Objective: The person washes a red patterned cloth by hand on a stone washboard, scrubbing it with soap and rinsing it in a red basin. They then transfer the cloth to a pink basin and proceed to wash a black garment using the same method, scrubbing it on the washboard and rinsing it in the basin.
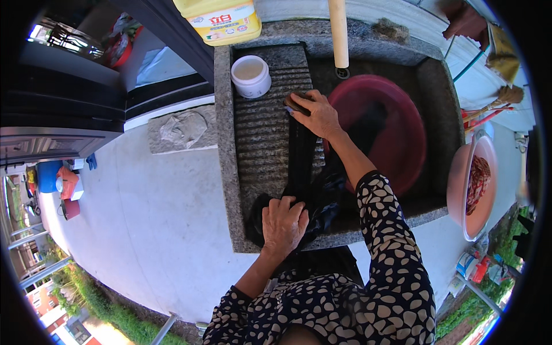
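Note:
Wet black clothing (300,155) lies stretched down the ribbed washboard slab (261,138) of a stone wash sink, bunched up near the front edge. My left hand (283,226) grips and presses the bunched part, fingers curled into the fabric. Farther up, my right hand (319,117) is closed around a brown scrubbing brush (298,103) at the far end of the cloth; its bristles are hidden. Right of the slab, a dark red basin (402,144) holds water and some dark cloth. A white round tub (251,76) of pale contents stands at the slab's far left.
The stone sink's rim (226,172) surrounds the work. A yellow jug (221,23) stands behind it, and a pale pipe (339,34) hangs over the basin. At right is a pink basin (458,181) with red patterned cloth. A stone slab (183,129) lies on the floor at left.

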`<state>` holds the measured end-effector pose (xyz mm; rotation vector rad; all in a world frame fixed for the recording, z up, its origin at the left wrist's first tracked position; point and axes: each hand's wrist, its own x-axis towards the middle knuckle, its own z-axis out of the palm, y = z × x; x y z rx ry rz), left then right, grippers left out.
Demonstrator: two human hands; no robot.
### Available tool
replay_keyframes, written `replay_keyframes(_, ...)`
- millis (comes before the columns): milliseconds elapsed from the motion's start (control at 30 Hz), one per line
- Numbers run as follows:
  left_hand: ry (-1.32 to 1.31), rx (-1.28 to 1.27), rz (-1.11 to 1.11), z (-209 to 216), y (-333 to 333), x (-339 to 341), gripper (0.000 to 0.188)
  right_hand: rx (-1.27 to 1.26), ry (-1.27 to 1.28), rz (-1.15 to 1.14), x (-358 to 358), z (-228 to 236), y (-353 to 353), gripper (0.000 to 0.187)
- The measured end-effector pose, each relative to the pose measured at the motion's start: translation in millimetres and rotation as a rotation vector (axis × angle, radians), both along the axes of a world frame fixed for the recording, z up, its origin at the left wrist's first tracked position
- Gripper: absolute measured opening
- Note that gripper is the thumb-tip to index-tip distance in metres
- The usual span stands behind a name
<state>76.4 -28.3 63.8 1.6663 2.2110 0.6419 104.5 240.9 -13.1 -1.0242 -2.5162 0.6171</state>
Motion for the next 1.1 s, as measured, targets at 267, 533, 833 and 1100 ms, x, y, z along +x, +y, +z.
replay_keyframes(267,0.044,-0.122,0.023,10.4,-1.4,-6.6,0.017,-0.017,0.081,0.488,59.9,31.7,-114.4,0.048)
replay_keyframes(533,-0.004,-0.025,0.021,4.5,2.2,-2.0,0.021,0.118,0.073,0.003,-7.4,-1.4,1.6,0.045)
replay_keyframes(833,-0.008,0.032,0.082,3.4,-6.6,-5.3,0.038,0.037,0.033,0.509,54.8,40.5,-116.1,0.049)
replay_keyframes(1100,-0.070,0.094,0.101,0.9,-16.4,-1.4,0.049,0.186,0.003,0.067,6.8,1.5,-2.6,0.045)
